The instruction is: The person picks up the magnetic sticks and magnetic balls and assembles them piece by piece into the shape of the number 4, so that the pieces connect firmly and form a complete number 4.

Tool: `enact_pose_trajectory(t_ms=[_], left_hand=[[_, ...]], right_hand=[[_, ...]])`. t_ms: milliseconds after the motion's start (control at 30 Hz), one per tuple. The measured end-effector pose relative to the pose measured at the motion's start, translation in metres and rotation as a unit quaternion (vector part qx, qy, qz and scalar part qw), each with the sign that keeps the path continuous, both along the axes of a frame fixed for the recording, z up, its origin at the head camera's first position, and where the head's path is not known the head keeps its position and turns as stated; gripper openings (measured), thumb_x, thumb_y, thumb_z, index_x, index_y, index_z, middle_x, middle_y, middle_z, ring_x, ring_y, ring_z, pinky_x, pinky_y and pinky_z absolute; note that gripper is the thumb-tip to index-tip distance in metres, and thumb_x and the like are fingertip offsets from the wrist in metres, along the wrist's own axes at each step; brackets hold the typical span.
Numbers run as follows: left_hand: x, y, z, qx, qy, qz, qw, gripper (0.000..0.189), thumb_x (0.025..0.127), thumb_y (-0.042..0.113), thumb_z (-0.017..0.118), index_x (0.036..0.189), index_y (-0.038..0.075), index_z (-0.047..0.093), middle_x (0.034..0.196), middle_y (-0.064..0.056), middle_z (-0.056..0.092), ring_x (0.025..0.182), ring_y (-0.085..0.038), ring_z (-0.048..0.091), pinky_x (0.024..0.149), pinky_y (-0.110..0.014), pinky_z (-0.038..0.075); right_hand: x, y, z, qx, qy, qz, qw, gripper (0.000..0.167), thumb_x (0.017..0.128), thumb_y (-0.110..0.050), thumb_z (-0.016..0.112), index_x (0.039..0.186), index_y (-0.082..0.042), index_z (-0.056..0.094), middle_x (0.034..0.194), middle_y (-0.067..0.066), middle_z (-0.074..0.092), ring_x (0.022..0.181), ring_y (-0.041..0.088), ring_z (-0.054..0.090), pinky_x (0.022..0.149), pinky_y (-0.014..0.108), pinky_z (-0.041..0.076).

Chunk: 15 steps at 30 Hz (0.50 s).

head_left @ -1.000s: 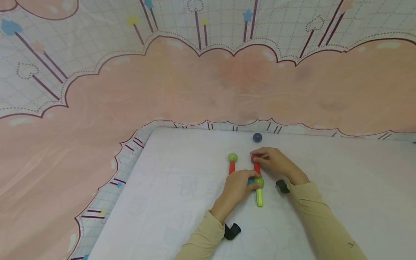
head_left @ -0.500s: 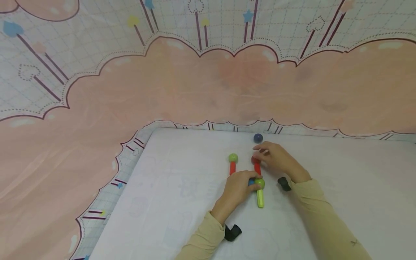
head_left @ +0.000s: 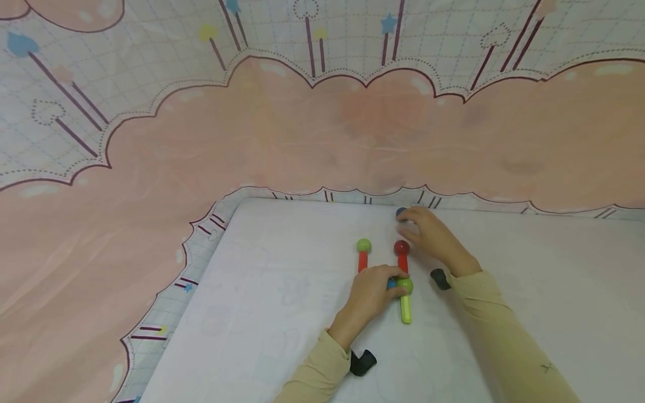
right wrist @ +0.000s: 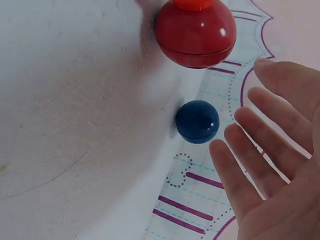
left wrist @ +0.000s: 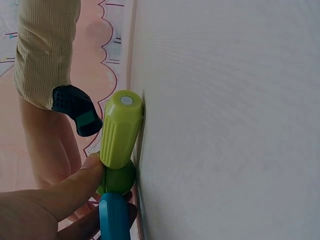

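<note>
My left hand [head_left: 369, 294] pinches a green ball [head_left: 406, 286] between thumb and fingers. From that ball a yellow-green rod [left wrist: 120, 132] points toward me, and a blue rod [left wrist: 114, 217] runs off to the left, mostly behind the hand. Beyond it a red rod [head_left: 402, 263] carries a red ball [head_left: 401, 247]. To the left, another red rod [head_left: 363, 261] is topped by a green ball [head_left: 363, 245]; its lower end is hidden. My right hand [head_left: 433, 238] has its fingers extended beside a loose dark blue ball [right wrist: 198, 121], apart from it in the right wrist view.
The rods and balls lie on a white tabletop [head_left: 262, 257]. Its far edge [head_left: 302, 200] runs just behind the blue ball. Past the edge hangs or lies a patterned peach and white sheet [head_left: 282, 134]. Each wrist wears a black camera mount [head_left: 363, 362].
My right hand has let go of the red ball and moved away from me to the dark blue ball, its fingers spreading. The left hand keeps its hold on the green ball.
</note>
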<state>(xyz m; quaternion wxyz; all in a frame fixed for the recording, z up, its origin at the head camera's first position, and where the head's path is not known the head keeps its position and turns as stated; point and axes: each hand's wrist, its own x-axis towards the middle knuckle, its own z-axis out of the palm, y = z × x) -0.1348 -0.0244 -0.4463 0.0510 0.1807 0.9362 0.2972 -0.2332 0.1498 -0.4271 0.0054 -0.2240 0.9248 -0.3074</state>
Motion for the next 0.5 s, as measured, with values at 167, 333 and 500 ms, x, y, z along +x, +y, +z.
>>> enact_pose_trajectory(t_ms=[167,333,500], left_hand=[[0.0,0.0,0.0,-0.005,-0.004,0.0,1.0,0.029,0.085,0.03,0.078,0.114,0.024,0.075,0.11,0.012,0.073,0.101,-0.004,0.064,0.087,-0.02,0.049],[0.001,0.0,0.001,0.0,-0.005,0.0,1.0,0.029,0.085,0.029,0.078,0.114,0.024,0.075,0.111,0.012,0.072,0.101,-0.004,0.064,0.088,-0.02,0.049],[0.001,0.0,0.002,-0.003,-0.004,-0.001,1.0,0.029,0.085,0.029,0.078,0.113,0.024,0.076,0.11,0.013,0.073,0.101,-0.003,0.064,0.088,-0.02,0.049]], right_hand=[[-0.004,-0.001,-0.001,0.004,0.014,-0.005,0.9999,0.035,0.095,-0.012,0.066,0.125,0.005,0.061,0.136,0.025,0.054,0.132,0.042,0.045,0.112,0.057,0.032],[-0.009,-0.005,-0.002,0.006,0.013,-0.014,0.9998,0.039,0.094,-0.01,0.067,0.128,0.007,0.059,0.141,0.025,0.05,0.134,0.042,0.042,0.113,0.057,0.031],[-0.014,-0.008,-0.003,0.016,0.008,-0.012,0.9998,0.04,0.093,-0.007,0.066,0.129,0.009,0.057,0.143,0.027,0.048,0.136,0.044,0.04,0.114,0.056,0.03]])
